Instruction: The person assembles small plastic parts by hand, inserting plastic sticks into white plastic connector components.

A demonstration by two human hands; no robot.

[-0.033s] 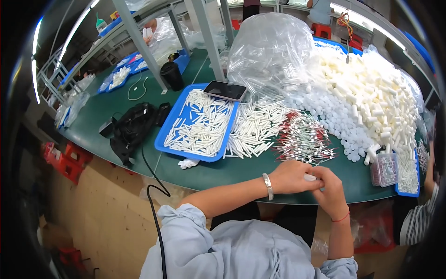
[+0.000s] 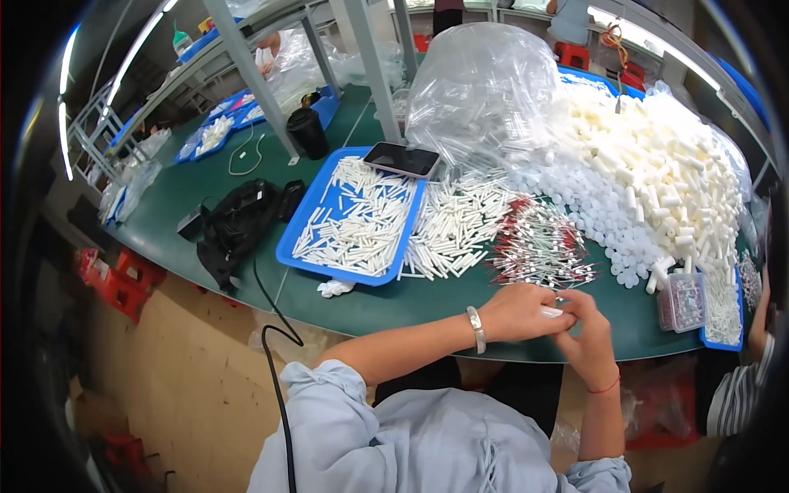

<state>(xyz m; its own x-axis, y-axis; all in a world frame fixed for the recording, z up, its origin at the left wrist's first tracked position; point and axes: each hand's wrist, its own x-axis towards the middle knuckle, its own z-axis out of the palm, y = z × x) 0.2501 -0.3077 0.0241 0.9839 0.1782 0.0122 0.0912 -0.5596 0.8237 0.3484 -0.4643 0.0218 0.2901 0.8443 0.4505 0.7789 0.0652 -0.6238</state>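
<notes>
My left hand [image 2: 516, 314], with a silvery bracelet at its wrist, is closed round a small white tube-like piece [image 2: 551, 312]; its end shows between the fingers. Against it, my right hand [image 2: 588, 330], a red string at its wrist, has its fingers bent toward the left fingertips. Whatever the right fingers pinch is too small to make out. Both hands are over the table's near edge. Just beyond them lies a heap of thin red and green pieces with white ends [image 2: 542, 246]. Left of that heap, slim white sticks [image 2: 452, 226] are piled.
A blue tray [image 2: 288, 256] of white sticks carries a phone [image 2: 401, 159]. Translucent caps [image 2: 612, 238], thick cream cylinders [image 2: 674, 177] and a clear plastic bag [image 2: 481, 90] spread behind. A clear box [image 2: 684, 302] stands right. A black cable [image 2: 271, 361] hangs left; a striped sleeve [image 2: 744, 386] shows right.
My right fingers have shifted slightly up and away from the left ones. More of the white piece in my left hand shows. The view has shifted a little.
</notes>
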